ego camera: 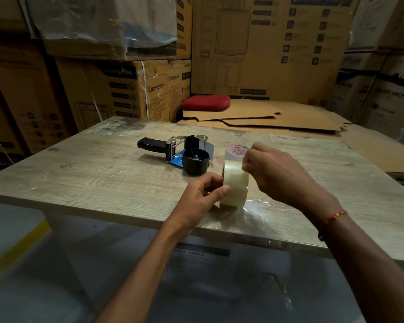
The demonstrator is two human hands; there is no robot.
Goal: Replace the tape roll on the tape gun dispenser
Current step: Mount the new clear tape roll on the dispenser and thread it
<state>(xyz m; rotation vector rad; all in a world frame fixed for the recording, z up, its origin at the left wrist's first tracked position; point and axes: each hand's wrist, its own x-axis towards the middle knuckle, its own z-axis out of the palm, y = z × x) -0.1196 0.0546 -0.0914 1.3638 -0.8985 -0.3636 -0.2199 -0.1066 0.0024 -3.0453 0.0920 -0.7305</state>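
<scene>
A clear tape roll [235,183] with a white core printed in red stands on edge near the front of the wooden table [103,178]. My left hand [203,194] grips its left side, thumb on the outer face. My right hand [273,169] pinches at the top right of the roll's outer layer. Behind the roll lies the tape gun dispenser [180,151] on its side, black handle pointing left, blue plate and bare black hub facing up, with no roll on it.
A crumpled clear plastic wrap [254,210] lies on the table just right of the roll. Flattened cardboard sheets [278,120] and a red cushion [205,102] sit behind the table. Stacked cartons [131,89] wall in the back and left.
</scene>
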